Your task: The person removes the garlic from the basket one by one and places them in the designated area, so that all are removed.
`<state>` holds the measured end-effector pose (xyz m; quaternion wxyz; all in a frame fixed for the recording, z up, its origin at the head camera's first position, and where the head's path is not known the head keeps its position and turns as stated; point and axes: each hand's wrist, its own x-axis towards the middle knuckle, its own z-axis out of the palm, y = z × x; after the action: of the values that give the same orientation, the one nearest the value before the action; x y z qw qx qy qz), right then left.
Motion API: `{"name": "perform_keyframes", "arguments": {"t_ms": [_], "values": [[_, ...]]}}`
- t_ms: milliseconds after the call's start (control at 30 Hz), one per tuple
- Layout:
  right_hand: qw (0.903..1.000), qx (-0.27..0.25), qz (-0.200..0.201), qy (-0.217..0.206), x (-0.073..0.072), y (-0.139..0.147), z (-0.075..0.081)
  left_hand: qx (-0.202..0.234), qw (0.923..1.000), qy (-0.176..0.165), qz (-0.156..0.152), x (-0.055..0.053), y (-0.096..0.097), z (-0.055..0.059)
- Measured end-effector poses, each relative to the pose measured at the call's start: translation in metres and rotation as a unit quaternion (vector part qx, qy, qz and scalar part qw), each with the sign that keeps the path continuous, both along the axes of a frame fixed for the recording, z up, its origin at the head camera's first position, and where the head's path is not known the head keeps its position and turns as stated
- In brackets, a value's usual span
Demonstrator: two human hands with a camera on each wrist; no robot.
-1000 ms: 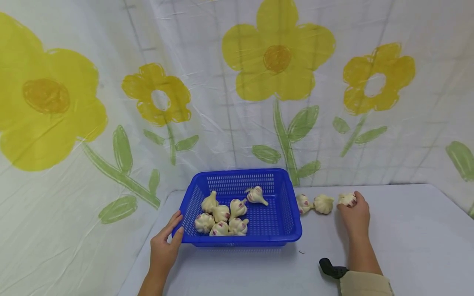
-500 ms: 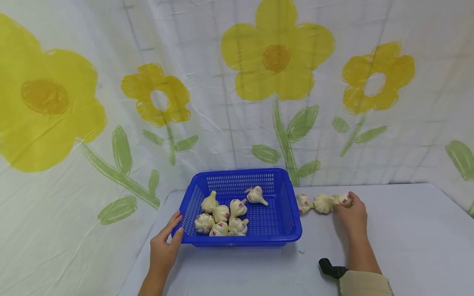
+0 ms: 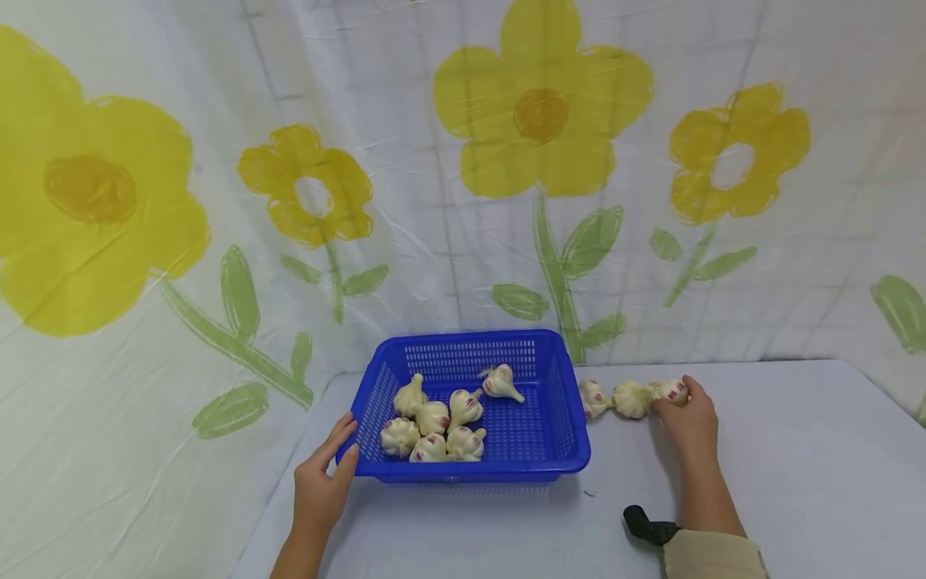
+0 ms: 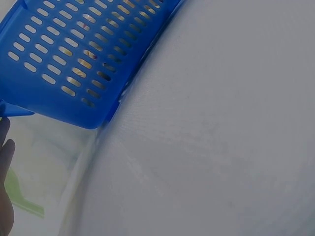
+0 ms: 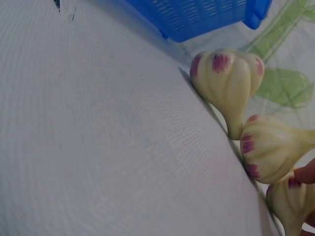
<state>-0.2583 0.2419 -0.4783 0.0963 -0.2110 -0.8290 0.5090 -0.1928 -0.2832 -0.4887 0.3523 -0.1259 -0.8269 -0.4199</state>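
My right hand (image 3: pixel 690 418) pinches a garlic bulb (image 3: pixel 675 392) with purple marks on the table, between thumb and fingers. That bulb touches a second garlic bulb (image 3: pixel 633 399); a third garlic bulb (image 3: pixel 594 398) stands to its left, beside the basket. In the right wrist view the three bulbs form a touching row, with fingertips (image 5: pixel 306 173) on the nearest one. A blue plastic basket (image 3: pixel 477 466) holds several more garlic bulbs (image 3: pixel 432 418), mostly in its left half. At its left rim, my left hand (image 3: pixel 320 486) rests with fingers fairly straight and thumb against the edge.
The table (image 3: pixel 810 458) has a white cloth, and its back edge meets a white curtain (image 3: pixel 434 265) printed with yellow flowers. A small dark thread (image 3: pixel 589 494) lies before the basket. A black curved piece (image 3: pixel 647 527) juts from the right wrist.
The right hand has slid its garlic bulb slightly left, closing the gap to the middle bulb. It has stayed there since half a second ago. The left hand and basket have not moved.
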Motion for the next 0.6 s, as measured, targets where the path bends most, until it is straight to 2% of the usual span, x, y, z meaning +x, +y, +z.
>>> {"name": "perform_keyframes", "arguments": {"t_ms": [233,367,600], "values": [[1.0000,-0.001,-0.006,-0.003,-0.0004,-0.0008,0.0017,-0.003,0.9998,0.020,-0.009,-0.0005,0.0003,0.0007],[1.0000,0.002,0.001,-0.005,-0.0026,-0.0007,0.0010,-0.002,0.9997,0.025,-0.004,0.0015,-0.0008,-0.0008],[0.9997,-0.019,-0.002,-0.013,0.0007,0.0016,0.0042,0.009,0.9995,0.025,-0.018,0.0003,-0.0003,-0.0012]]}}
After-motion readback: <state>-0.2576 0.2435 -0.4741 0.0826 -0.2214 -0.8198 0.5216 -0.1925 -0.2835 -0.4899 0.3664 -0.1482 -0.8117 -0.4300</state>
